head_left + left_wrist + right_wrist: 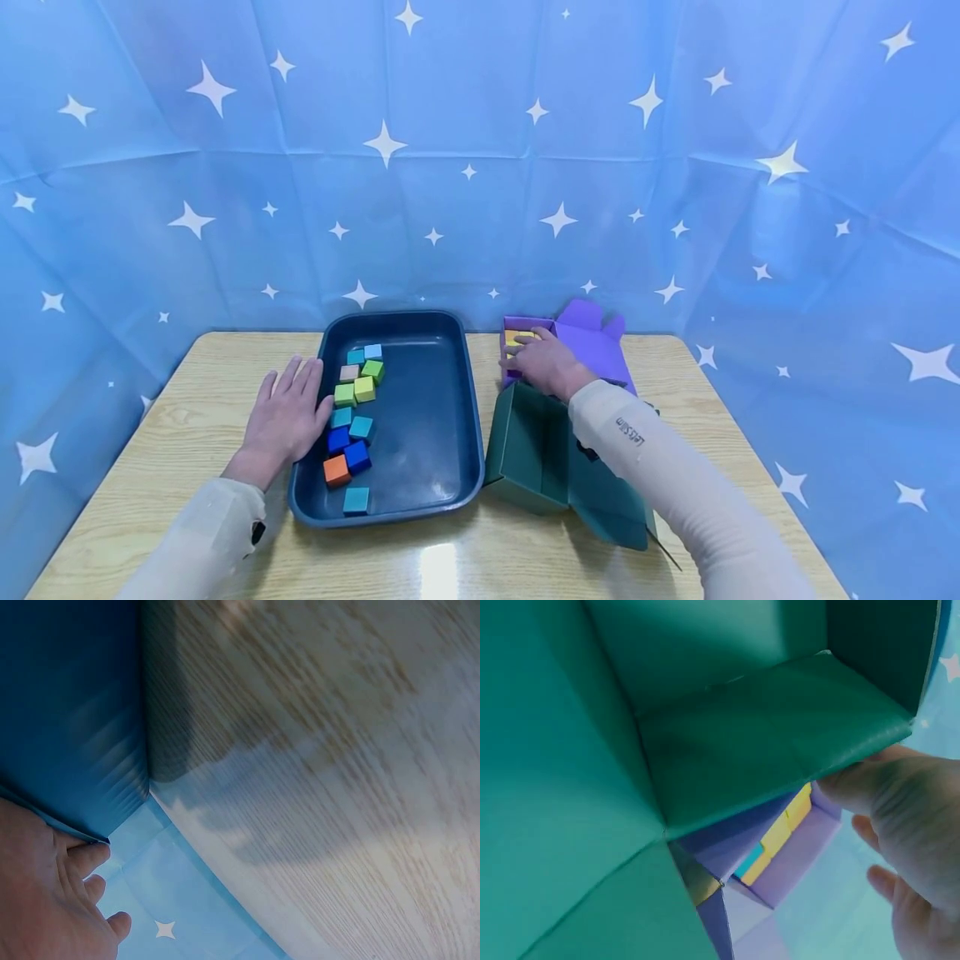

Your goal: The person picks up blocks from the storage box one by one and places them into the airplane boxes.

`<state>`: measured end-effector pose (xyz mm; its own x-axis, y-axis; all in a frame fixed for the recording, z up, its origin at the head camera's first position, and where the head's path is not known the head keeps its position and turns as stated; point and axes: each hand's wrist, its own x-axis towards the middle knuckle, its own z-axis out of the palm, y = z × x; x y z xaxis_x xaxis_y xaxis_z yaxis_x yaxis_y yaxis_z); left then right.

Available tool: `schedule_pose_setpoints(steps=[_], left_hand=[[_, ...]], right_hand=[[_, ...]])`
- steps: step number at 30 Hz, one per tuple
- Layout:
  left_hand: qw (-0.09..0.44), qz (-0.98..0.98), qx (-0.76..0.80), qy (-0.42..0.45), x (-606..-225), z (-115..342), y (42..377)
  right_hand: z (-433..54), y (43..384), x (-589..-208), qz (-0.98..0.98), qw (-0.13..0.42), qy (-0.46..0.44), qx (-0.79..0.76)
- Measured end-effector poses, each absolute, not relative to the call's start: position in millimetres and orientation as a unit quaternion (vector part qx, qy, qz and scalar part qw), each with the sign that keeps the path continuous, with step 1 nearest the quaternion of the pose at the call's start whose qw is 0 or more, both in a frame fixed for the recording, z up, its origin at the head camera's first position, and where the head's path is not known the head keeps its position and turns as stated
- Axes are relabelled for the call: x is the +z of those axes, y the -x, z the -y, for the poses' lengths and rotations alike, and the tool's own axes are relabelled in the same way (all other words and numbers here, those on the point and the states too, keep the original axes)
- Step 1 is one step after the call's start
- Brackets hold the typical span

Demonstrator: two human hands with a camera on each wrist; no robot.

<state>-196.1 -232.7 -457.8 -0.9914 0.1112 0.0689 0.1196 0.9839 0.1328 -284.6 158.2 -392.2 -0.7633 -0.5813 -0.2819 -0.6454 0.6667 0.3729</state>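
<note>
My left hand (282,419) lies along the left rim of a dark blue tray (427,417), its fingers straight; the left wrist view shows the same hand (52,892) against the tray's outer wall. Inside the tray, along its left side, are several small cubes in teal, green, blue and orange, among them an orange cube (337,472). My right hand (551,364) reaches over an open purple box (528,322), fingers spread above yellow and orange blocks (778,834). In the right wrist view nothing shows between thumb and fingers, though the green box hides part of the thumb.
An open dark green box (525,450) stands in front of the purple box, under my right forearm, with its lid (607,500) folded out to the right. The purple lid (596,350) lies open to the right. A blue star-patterned curtain (480,167) hangs behind the wooden table (202,417).
</note>
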Motion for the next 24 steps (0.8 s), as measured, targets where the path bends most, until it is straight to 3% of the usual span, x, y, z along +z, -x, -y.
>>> schedule_pose_setpoints(steps=[24], left_hand=[[0.025,0.995,-0.084,0.057,-460,238,194]], right_hand=[[-186,293,-389,-0.92,0.048,0.338,0.191]])
